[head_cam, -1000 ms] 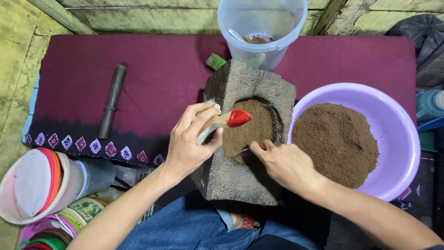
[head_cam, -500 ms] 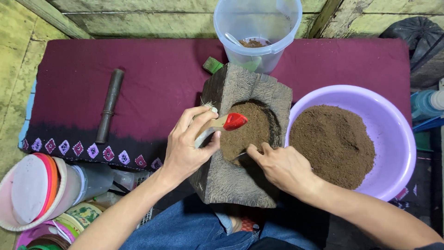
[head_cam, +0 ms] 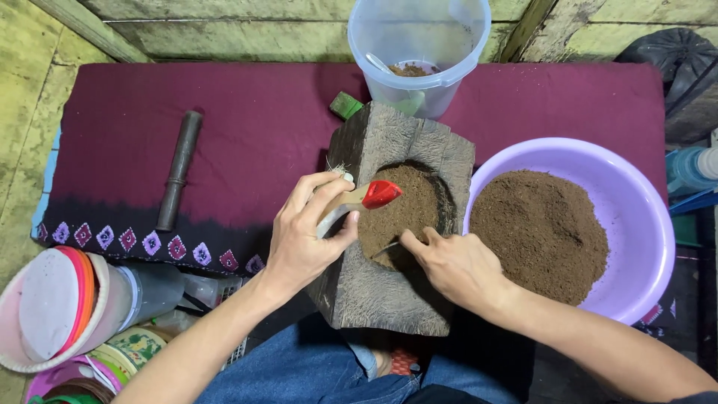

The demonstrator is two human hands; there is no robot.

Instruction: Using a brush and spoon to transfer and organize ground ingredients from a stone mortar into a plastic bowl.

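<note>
Gripping a small pale-handled tool with a red tip (head_cam: 380,194), left hand (head_cam: 310,232) curled closed around the handle, red tip lying over the brown powder (head_cam: 404,213) in the hollow of a rough wooden block mortar (head_cam: 389,292). Pinching a thin dark sliver of a tool (head_cam: 387,247) at the near edge of the hollow, right hand (head_cam: 452,265) narrowed, fingertips bunched down on the powder, knuckles over the block's front face. Standing between the knees in blue jeans (head_cam: 314,370), the block, its far corner on the maroon cloth (head_cam: 247,127) with a patterned border of small diamonds along the near hem. Just right of the block and touching it, a lilac plastic basin (head_cam: 636,202) heaped with the same brown powder (head_cam: 542,232). Behind the block, a clear plastic bucket (head_cam: 419,37) with a little brown matter and a spoon inside; beside its base, a small green block (head_cam: 346,105). Well apart to the left on the cloth, a dark cylindrical pestle (head_cam: 178,170) lying lengthwise. At lower left, off the cloth, a stack of coloured plastic lids and containers (head_cam: 60,310).
</note>
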